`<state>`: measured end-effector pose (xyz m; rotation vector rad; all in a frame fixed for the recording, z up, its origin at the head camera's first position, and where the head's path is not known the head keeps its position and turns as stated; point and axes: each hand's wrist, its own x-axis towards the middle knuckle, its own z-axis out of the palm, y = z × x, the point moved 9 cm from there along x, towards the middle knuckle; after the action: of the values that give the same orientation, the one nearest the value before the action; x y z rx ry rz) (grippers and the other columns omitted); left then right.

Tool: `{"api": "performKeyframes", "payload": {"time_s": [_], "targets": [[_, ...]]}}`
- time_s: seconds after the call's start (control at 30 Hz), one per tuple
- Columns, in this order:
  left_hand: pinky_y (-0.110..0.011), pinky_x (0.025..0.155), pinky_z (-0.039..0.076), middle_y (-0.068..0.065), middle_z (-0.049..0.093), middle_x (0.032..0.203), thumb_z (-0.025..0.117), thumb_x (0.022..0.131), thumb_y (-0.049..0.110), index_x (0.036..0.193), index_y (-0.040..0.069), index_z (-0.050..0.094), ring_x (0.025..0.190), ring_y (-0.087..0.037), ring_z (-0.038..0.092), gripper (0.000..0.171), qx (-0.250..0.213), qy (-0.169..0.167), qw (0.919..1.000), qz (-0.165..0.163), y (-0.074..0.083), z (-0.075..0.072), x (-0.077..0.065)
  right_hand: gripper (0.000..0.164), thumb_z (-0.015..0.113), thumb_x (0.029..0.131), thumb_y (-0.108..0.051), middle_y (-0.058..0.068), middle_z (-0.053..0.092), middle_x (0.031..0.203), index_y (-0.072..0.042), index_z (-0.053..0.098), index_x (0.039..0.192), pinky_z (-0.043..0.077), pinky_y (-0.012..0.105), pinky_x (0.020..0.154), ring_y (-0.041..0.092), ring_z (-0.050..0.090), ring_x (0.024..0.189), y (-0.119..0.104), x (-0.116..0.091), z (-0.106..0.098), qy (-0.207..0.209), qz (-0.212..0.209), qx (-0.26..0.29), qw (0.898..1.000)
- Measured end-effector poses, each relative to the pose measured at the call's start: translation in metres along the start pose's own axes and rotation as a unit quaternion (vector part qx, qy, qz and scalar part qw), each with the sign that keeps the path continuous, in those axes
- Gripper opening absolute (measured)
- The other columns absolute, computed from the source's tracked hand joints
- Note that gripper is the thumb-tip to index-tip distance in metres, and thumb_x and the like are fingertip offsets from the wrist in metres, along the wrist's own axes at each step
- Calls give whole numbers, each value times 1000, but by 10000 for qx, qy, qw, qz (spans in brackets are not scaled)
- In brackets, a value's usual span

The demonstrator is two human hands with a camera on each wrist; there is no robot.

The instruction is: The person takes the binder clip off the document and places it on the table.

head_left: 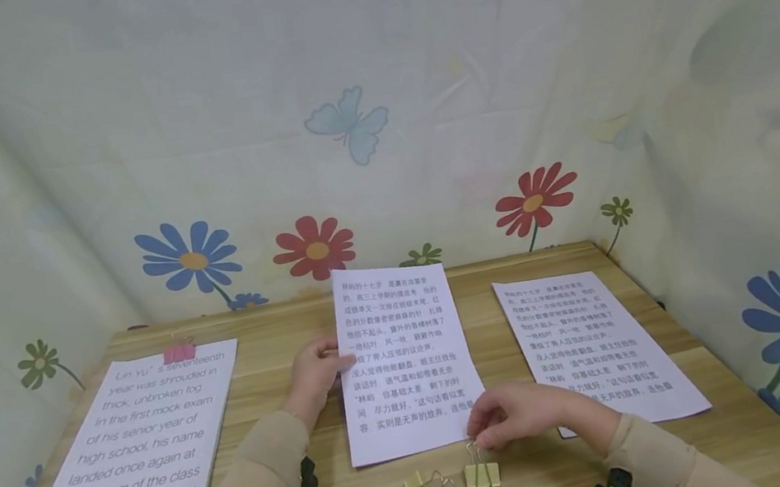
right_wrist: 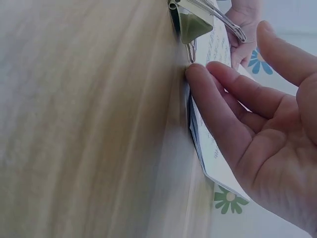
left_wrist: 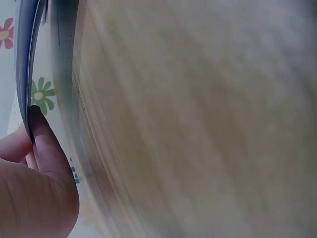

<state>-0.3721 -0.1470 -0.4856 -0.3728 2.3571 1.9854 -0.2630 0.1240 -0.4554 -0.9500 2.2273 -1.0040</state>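
Wooden table (head_left: 543,480): both hands, left hand (head_left: 314,375) and right hand (head_left: 514,413), pinching paper stack (head_left: 402,358) (clips nearby).

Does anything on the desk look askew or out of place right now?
Only small things. The middle stack of sheets sits slightly tilted, its lower right corner lifted by the right hand while the left hand pinches its left edge. Two gold binder clips lie loose by the front edge. Nothing looks spilled or torn.
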Motion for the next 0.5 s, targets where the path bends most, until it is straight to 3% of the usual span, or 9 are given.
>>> {"api": "performKeyframes", "payload": {"time_s": [0.17, 0.5], "targets": [[-27, 64, 52, -15, 68, 100, 73, 85, 1, 117, 1, 66, 77, -20, 66, 32, 80, 13, 9999, -65, -1, 0, -1, 21, 70, 92, -22, -8, 66, 92, -5, 69, 105, 54, 26, 78, 7, 63, 85, -2, 1, -7, 178, -215, -107, 9996], [-27, 62, 52, -15, 67, 99, 74, 84, 0, 115, 0, 67, 75, -19, 65, 32, 108, 76, 9998, -161, -4, 0, -1, 29, 70, 93, -19, 0, 68, 100, -1, 65, 115, 54, 30, 83, 10, 63, 92, -11, 4, -15, 472, -548, 192, 9972]]}}
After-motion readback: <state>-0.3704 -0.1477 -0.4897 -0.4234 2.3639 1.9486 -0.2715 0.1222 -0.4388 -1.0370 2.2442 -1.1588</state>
